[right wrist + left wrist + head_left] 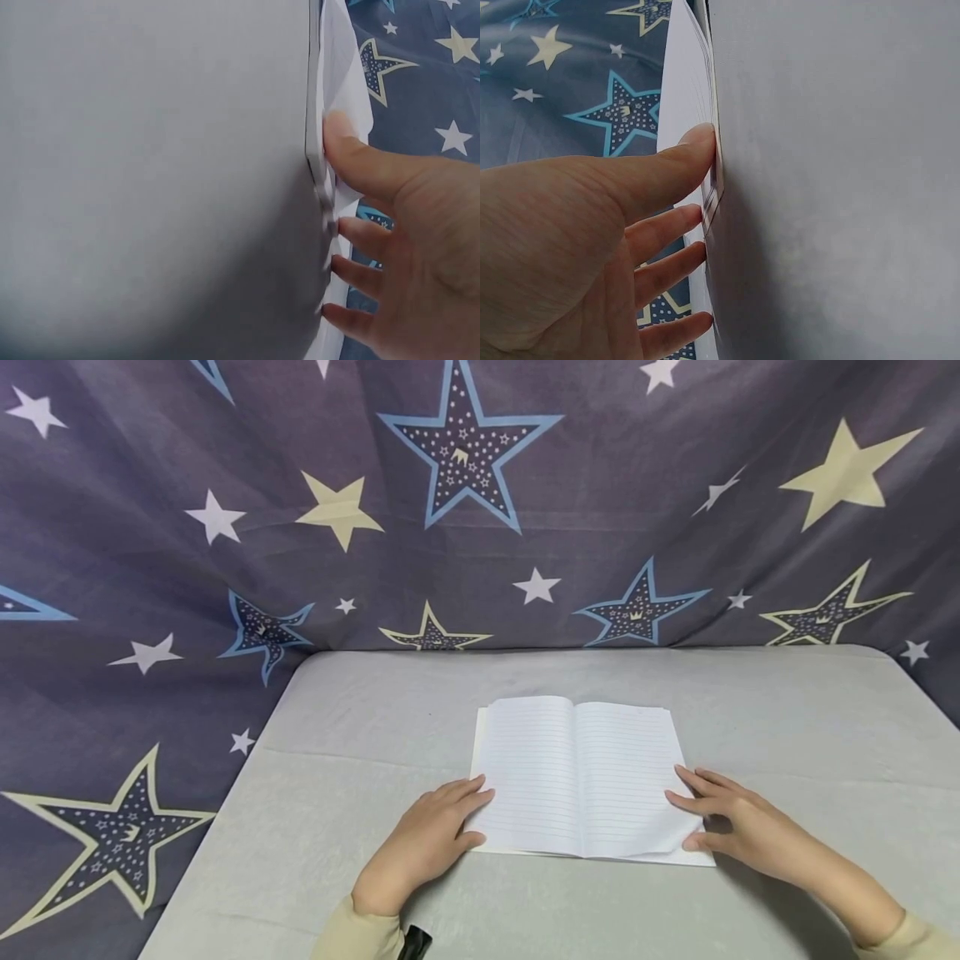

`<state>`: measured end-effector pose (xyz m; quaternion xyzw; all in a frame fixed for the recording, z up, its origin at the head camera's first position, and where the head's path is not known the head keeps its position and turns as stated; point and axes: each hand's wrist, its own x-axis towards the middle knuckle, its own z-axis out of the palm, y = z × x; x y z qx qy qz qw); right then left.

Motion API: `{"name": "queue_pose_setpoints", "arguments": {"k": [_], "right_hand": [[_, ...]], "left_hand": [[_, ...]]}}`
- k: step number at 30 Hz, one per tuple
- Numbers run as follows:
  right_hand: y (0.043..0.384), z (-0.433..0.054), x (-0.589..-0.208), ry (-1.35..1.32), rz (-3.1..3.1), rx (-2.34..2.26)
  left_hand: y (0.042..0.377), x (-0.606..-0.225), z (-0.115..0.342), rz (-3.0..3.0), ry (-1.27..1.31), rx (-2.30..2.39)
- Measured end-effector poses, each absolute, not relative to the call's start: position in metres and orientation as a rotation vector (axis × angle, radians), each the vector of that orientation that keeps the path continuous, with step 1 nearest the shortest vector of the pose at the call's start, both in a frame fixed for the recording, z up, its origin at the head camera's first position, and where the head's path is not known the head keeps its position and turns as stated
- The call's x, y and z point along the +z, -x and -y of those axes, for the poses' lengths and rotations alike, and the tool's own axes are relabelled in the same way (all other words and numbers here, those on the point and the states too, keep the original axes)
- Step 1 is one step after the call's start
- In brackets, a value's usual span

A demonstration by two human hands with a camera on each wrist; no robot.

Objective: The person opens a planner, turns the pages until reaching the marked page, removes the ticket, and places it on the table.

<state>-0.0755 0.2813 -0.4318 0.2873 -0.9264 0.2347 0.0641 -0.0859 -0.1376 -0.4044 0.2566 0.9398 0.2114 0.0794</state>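
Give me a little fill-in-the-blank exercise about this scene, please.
1. The notebook lies ____, showing two facing pages.
2. Those pages are ruled with printed ____.
3. In the head view, the left hand is at the notebook's ____ side, opposite the right hand.
4. The dark cloth behind is patterned with blue, yellow and white ____.

Missing words: open; lines; left; stars.

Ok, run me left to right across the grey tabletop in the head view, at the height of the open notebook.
Left hand, notebook's left page, notebook's right page, right hand.
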Motion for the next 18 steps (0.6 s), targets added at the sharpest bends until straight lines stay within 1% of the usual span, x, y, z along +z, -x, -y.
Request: {"name": "queue_pose_setpoints", "arguments": {"k": [6,12,18], "right_hand": [[0.072,-0.27,-0.417,-0.703,2.976,0.67],[0.07,-0.259,-0.412,-0.555,2.951,0.723],[0.068,-0.242,-0.403,-0.564,2.841,0.854]], "left_hand": [[0.086,-0.404,0.137,-2.809,-0.766,0.633],[0.086,-0.404,0.137,-2.813,-0.764,0.616],[0.086,-0.404,0.137,-2.817,-0.771,0.593]]}}
